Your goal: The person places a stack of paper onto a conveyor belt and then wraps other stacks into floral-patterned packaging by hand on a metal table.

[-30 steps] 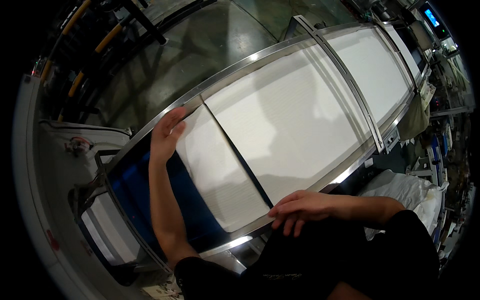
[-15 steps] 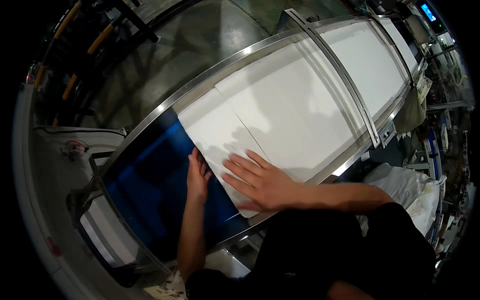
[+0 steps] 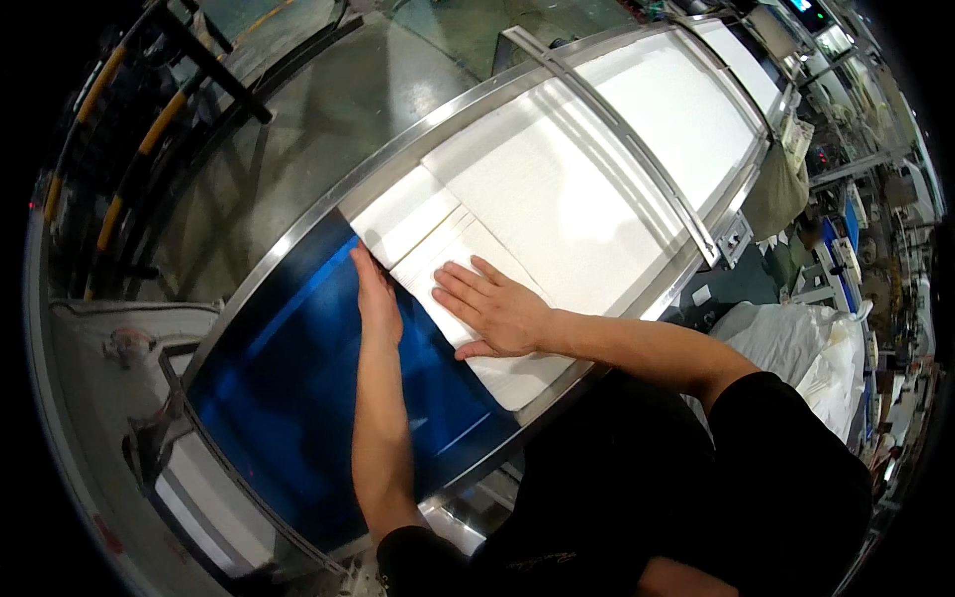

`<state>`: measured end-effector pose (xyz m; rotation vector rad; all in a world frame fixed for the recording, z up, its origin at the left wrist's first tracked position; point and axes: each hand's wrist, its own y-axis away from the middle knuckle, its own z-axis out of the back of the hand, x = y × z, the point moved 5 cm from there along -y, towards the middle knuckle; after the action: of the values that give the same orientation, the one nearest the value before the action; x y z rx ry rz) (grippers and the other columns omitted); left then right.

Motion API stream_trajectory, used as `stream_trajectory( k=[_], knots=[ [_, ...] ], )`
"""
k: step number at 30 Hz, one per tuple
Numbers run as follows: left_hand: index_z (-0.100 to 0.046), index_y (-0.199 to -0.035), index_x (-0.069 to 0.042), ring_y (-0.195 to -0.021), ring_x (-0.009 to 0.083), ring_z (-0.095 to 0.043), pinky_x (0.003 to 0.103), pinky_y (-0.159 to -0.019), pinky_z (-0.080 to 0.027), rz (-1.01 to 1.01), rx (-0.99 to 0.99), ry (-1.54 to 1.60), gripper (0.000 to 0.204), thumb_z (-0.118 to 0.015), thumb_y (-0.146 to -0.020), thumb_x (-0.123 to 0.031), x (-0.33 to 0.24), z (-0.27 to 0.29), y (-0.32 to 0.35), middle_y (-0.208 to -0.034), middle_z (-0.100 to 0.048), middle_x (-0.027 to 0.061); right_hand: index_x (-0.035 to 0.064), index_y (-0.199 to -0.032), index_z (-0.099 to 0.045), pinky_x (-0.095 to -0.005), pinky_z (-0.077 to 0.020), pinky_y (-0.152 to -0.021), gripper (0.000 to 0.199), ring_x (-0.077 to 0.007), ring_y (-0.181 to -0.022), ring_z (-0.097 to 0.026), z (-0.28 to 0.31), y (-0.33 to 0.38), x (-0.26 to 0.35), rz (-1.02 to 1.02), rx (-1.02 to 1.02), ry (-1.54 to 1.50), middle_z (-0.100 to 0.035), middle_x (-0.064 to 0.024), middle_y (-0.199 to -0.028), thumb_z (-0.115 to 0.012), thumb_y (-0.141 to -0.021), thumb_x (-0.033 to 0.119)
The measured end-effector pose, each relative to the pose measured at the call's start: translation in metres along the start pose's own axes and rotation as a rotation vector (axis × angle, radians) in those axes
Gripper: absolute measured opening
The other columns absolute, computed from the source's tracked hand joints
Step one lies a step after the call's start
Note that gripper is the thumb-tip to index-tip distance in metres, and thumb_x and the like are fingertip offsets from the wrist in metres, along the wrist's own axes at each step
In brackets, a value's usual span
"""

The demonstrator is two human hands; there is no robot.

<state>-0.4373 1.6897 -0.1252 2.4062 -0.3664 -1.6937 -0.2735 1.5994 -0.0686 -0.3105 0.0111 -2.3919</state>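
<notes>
White flat stacks of sheet material [image 3: 597,179], perhaps paper or tissue, lie end to end on a long metal-framed conveyor. At the near end, a narrow gap parts a smaller white stack [image 3: 403,224] from the stack beside my right hand [image 3: 492,310]. That hand lies flat on the white top with its fingers spread. My left hand [image 3: 378,298] stands on edge over the blue belt [image 3: 288,398], fingers stretched out along the end of the stacks. Its fingertips are close to the smaller stack; whether they touch it I cannot tell.
A metal bar [image 3: 617,129] crosses above the stacks. Metal rails [image 3: 298,239] edge the conveyor on both sides. At the lower left sits a machine with white material [image 3: 214,502]. A clear plastic bag [image 3: 796,348] lies at the right, and a yellow-black railing [image 3: 109,219] stands far left.
My left hand has moved farther along the stack end, its fingers straighter. My right hand now rests nearer the middle of the end stack. A gap now shows there. The view has shifted.
</notes>
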Motion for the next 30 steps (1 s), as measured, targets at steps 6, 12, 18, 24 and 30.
stream_trajectory(
  k=[6,12,18,24,30],
  knots=[
    [-0.027,-0.159,-0.013,-0.148,0.0289,-0.031,0.046,-0.121,-0.024,0.100,0.051,0.072,0.081,-0.025,-0.101,-0.070,-0.009,-0.050,0.006,-0.161,-0.034,0.0122,-0.0008,-0.152,-0.038,-0.0563,-0.0109,-0.124,0.098,-0.0346,-0.152,-0.025,-0.001,-0.036,-0.055,0.037,-0.175,-0.169,-0.027,-0.0232,-0.162,-0.057,-0.086,0.070],
    [-0.015,-0.163,-0.022,-0.155,0.0292,-0.010,0.055,-0.122,-0.013,0.277,0.031,-0.118,0.092,-0.032,-0.094,-0.080,0.013,-0.059,0.025,-0.168,-0.014,0.0092,-0.0027,-0.155,-0.028,-0.0559,-0.0034,-0.124,0.097,-0.0329,-0.155,-0.011,0.000,0.013,-0.041,-0.096,0.125,-0.178,-0.022,-0.0211,-0.164,-0.051,-0.093,0.068],
    [-0.032,-0.154,-0.012,-0.140,0.0361,-0.042,0.060,-0.107,-0.039,0.359,0.253,-0.062,0.069,-0.051,-0.099,-0.049,-0.008,-0.131,0.090,-0.155,-0.037,0.0177,0.0001,-0.104,-0.075,-0.0598,-0.0353,-0.110,0.063,-0.0393,-0.110,-0.064,0.068,0.159,-0.004,-0.386,0.506,-0.556,-0.072,-0.0219,-0.099,-0.052,-0.097,0.058],
    [-0.033,-0.153,-0.011,-0.131,0.0339,-0.048,0.053,-0.104,-0.043,-0.155,0.607,-0.496,0.065,-0.056,-0.099,-0.038,0.003,-0.285,0.197,-0.147,-0.045,0.0180,0.0060,-0.095,-0.065,-0.0527,-0.0461,-0.089,0.038,-0.0386,-0.092,-0.062,0.131,0.349,0.067,-0.333,-0.728,-0.193,-0.064,-0.0162,-0.090,-0.061,-0.096,0.044],
    [-0.034,-0.153,-0.009,-0.122,0.0316,-0.055,0.045,-0.102,-0.046,-0.502,0.977,-0.782,0.064,-0.061,-0.098,-0.026,0.110,-0.419,0.352,-0.138,-0.053,0.0184,0.0044,-0.104,-0.065,-0.0521,-0.0501,-0.080,0.040,-0.0419,-0.097,-0.063,0.027,0.622,0.188,-1.095,-0.631,-0.463,-0.067,-0.0197,-0.097,-0.053,-0.101,0.042]
  ],
)
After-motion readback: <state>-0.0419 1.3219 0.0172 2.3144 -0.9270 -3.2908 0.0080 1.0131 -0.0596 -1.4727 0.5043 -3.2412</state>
